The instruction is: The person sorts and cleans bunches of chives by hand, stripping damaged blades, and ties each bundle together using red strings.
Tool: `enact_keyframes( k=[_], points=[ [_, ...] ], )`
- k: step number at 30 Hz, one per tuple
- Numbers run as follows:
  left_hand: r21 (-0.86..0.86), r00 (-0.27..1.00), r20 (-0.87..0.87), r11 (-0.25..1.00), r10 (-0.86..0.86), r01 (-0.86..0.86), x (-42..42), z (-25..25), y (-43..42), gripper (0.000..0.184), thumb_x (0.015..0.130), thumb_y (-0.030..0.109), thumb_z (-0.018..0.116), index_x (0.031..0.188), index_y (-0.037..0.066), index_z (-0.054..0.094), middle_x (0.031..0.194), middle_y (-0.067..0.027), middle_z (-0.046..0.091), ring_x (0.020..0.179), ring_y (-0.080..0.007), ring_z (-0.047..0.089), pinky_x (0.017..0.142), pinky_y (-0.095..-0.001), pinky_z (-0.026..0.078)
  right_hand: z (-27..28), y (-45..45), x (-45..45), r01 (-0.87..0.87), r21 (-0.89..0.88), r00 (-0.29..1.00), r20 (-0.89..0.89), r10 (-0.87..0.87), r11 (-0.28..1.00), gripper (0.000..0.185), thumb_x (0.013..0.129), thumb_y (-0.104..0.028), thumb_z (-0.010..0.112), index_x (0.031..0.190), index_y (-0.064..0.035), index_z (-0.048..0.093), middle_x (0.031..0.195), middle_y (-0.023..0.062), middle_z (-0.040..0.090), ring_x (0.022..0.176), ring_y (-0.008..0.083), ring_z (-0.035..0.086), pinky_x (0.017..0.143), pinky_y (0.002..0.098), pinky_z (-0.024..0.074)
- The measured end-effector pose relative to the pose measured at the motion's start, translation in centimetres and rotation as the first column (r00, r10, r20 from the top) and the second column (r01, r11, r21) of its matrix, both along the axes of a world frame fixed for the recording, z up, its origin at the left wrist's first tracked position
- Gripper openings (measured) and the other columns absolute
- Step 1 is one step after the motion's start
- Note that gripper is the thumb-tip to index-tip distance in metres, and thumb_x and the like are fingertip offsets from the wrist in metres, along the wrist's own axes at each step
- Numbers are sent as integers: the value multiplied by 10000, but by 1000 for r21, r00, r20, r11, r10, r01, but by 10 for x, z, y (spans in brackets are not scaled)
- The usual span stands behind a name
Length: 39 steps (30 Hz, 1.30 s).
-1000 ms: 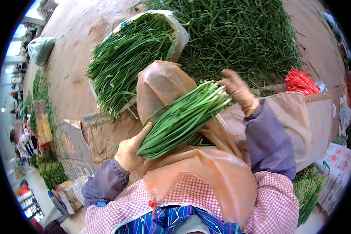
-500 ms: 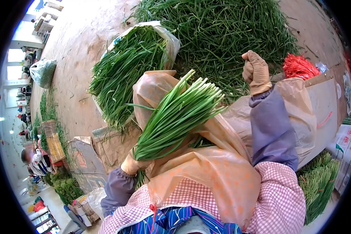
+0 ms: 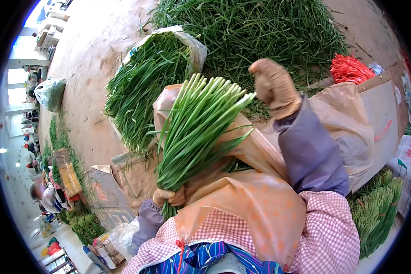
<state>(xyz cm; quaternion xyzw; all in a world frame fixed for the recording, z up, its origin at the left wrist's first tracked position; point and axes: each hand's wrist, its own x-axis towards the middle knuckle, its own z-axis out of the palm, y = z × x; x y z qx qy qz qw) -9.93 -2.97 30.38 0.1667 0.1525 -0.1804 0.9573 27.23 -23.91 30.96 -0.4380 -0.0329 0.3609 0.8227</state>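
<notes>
My gloved left hand [image 3: 170,197] is wrapped round the leafy lower end of a bunch of garlic chives [image 3: 196,130]. The bunch stands up over my lap, its pale cut stem ends fanned out at the top. My gloved right hand [image 3: 275,86], slightly blurred, is a closed fist just right of the stem tips and apart from them. Nothing shows sticking out of its fingers. Beneath the bunch, a translucent orange-dotted plastic apron [image 3: 246,196] covers my lap.
Ahead lies a large heap of loose chives [image 3: 251,32]. An open white bag of chives [image 3: 148,86] stands left of it. Red ties [image 3: 349,69] lie at right by a cardboard sheet [image 3: 381,118]. Tied bundles [image 3: 376,214] lie lower right. A person [image 3: 48,196] is at far left.
My right fist has moved left, toward the stem ends. The bunch in my left hand has turned more upright, and the left hand has shifted slightly right and down.
</notes>
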Motion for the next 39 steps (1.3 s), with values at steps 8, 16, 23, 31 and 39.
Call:
enact_keyframes(
  k=[8,16,23,31,39],
  points=[
    [-158,995,66,986,73,-62,4,-7,-11,600,851,83,618,1402,110,383,563,9,394,457,-84,367,431,-232,295,25,-9,-13,-217,-213,968,78,238,953,424,913,-247,619,1272,-67,483,942,42,628,629,119,592,506,224,480],
    [-52,999,-9,997,49,-49,10,10,0,469,823,71,617,1268,49,472,564,15,393,435,-86,352,409,-242,275,62,34,-25,8,-3,896,444,-6,1000,89,947,-85,603,962,-36,675,604,-37,541,502,25,461,457,184,354],
    [407,933,-354,887,-68,219,87,59,32,364,798,60,615,1151,-5,550,564,21,393,416,-87,339,389,-251,257,-19,24,2,247,-431,523,813,255,868,96,924,-82,564,912,-47,652,641,23,555,622,89,540,530,244,416],
    [716,994,-93,689,-64,111,199,138,49,256,857,111,622,1083,9,554,559,43,444,387,-59,368,344,-227,271,-125,-20,7,-16,-176,943,-330,-44,984,110,954,-184,591,1027,-103,583,759,30,645,583,136,608,505,321,531],
    [717,987,-147,680,-69,154,230,145,32,238,846,81,602,1058,-11,547,533,51,404,401,-83,355,385,-233,279,-139,13,-33,-133,369,806,-500,317,920,1158,717,-671,705,1523,-178,35,1357,269,409,1143,386,557,891,533,515]
  ],
)
